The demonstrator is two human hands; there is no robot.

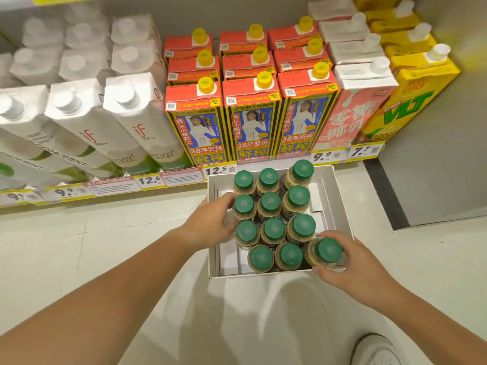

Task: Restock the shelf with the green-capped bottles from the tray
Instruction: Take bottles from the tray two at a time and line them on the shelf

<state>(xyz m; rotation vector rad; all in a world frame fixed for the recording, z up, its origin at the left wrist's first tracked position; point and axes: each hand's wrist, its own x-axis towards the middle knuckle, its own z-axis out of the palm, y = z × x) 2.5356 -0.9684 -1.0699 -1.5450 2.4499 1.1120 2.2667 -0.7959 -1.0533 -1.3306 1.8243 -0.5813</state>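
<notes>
Bare forearms reach in from the bottom corners toward a white tray [340, 206] on the pale floor, with a white shoe [375, 350] low at the right edge. Right hand [350, 267] is curled around the bottle [325, 252] at the tray's near right corner, thumb on the near side and fingers [332, 236] wrapped over the far side just under its green cap; the bottle tilts slightly toward the hand. Left hand [210, 222] lies half open against the left side of the cluster, fingertips touching the bottles of the left column, at the tray's left wall; whether it grips any of them cannot be told.

Inside the tray stand twelve green-capped bottles [272, 230] in four rows of three, packed close, with bare white bottom showing along the left and right sides. Just beyond the tray runs the shelf edge [168, 180] with yellow price tags. On the shelf, white coconut water cartons [137, 122] fill the left, red-topped cartons with yellow caps [250, 119] stand directly behind the tray, and a pink-and-white carton [355, 111] and yellow cartons [411, 101] sit to the right, near a grey wall [442, 154].
</notes>
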